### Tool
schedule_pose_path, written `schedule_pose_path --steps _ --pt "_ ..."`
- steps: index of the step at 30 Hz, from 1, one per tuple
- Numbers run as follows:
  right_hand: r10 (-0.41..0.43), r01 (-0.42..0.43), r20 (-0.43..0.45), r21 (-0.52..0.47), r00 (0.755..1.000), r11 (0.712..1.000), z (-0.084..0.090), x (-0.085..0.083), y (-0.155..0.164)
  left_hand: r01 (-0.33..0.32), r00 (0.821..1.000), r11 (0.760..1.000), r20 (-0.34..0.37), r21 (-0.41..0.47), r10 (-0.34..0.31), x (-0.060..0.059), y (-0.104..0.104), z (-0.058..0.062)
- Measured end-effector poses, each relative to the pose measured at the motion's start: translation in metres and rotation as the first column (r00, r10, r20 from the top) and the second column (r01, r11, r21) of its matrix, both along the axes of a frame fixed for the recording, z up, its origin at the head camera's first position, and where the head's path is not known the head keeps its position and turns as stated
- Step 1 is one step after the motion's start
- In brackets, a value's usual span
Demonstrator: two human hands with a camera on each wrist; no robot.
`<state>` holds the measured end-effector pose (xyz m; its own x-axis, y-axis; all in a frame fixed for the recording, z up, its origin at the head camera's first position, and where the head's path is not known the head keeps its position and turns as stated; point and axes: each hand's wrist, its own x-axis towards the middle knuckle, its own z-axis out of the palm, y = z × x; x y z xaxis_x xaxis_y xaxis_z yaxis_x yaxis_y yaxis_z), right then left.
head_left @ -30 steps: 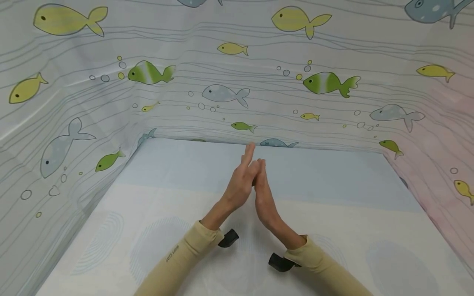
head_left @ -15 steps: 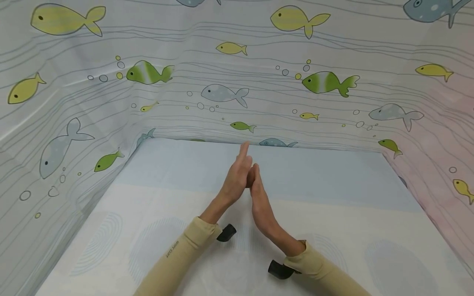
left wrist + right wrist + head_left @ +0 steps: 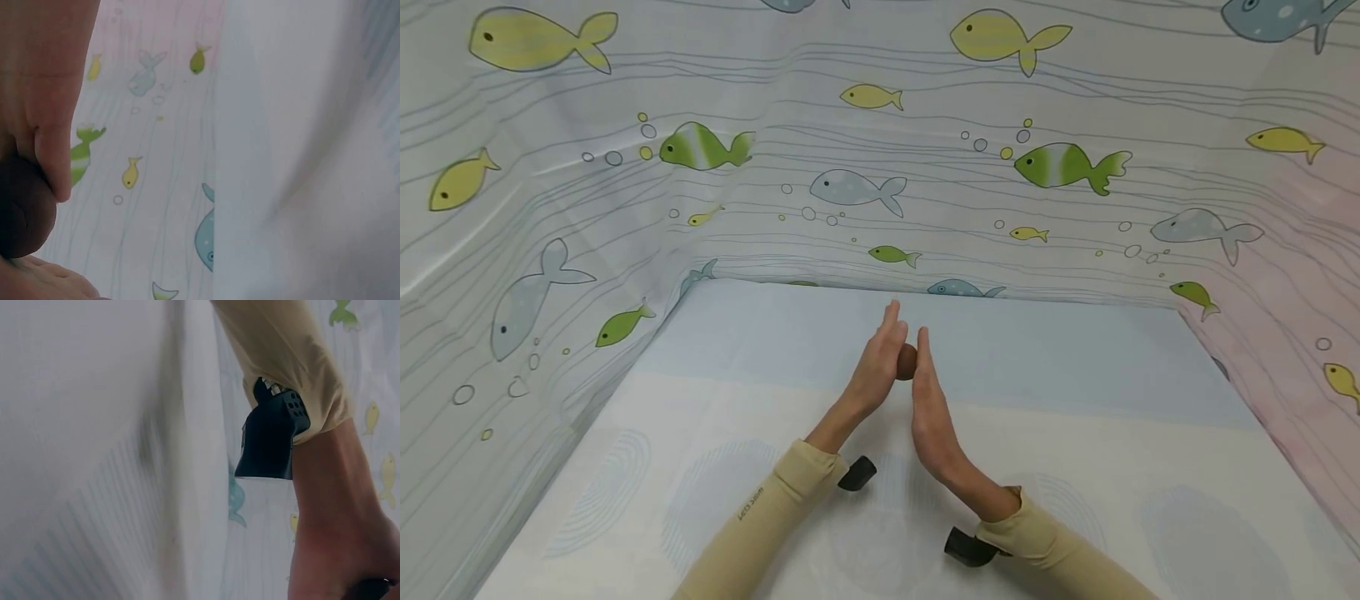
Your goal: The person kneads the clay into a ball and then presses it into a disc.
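Note:
In the head view a small brown ball (image 3: 907,362), creased like modelling clay, sits between my two hands above the far part of the table. My left hand (image 3: 874,371) lies along its left side, fingers straight and pointing away. Against the other side rests my right hand (image 3: 931,412), its fingers also straight. Up close in the left wrist view, the dark ball (image 3: 25,209) touches the right hand (image 3: 44,94) above and the left hand (image 3: 56,281) below. The right wrist view shows the left hand's heel (image 3: 337,550); a dark shape at its lower corner is unclear.
A pale blue and white cloth (image 3: 737,408) covers the table. Fish-printed curtains (image 3: 850,225) stand around the back and sides. Black wrist cameras (image 3: 970,547) stick out from beneath the beige sleeves (image 3: 767,521).
The hands have come apart slightly and shifted a little left. The brown ball, mostly hidden between them earlier, now shows clearly. My left hand has slid slightly back relative to the right.

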<state>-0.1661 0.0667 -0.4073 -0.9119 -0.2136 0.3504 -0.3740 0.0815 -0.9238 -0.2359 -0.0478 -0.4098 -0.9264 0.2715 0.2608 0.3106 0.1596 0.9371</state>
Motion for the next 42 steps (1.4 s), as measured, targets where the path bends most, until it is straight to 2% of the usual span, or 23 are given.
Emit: schedule_pose_path --steps 4,10,12,19,25,32,35,42 --pt "-0.029 0.029 -0.022 0.006 0.999 1.000 0.002 -0.003 0.001 0.015 1.000 1.000 0.000 0.003 -0.015 0.002 0.000 -0.005" --pt "-0.089 0.090 -0.051 0.009 0.995 0.996 0.003 -0.014 0.004 0.052 0.995 0.999 -0.080 -0.009 -0.053 0.006 0.005 -0.011" --pt "-0.112 0.113 -0.053 0.010 0.992 0.994 0.003 -0.018 0.005 0.065 0.994 0.998 -0.084 -0.020 -0.066 0.009 0.007 -0.012" --pt "-0.164 0.164 -0.026 0.007 0.986 0.986 0.004 -0.029 0.009 0.076 0.997 0.997 -0.011 -0.034 -0.076 0.019 0.015 -0.011" --pt "-0.205 0.205 -0.006 -0.028 0.979 0.978 0.004 -0.041 0.011 0.088 0.996 0.996 -0.008 0.008 -0.088 0.025 0.019 -0.011" --pt "-0.314 0.315 0.019 -0.051 0.949 0.948 0.005 -0.059 0.017 0.115 0.993 0.992 -0.027 0.046 -0.114 0.031 0.023 -0.008" --pt "-0.320 0.320 0.020 -0.047 0.947 0.946 0.004 -0.062 0.019 0.117 0.993 0.992 -0.031 0.044 -0.116 0.034 0.024 -0.007" --pt "-0.305 0.309 0.051 -0.075 0.951 0.948 -0.003 -0.065 0.024 0.118 0.989 0.992 -0.097 0.034 -0.114 0.037 0.025 -0.003"
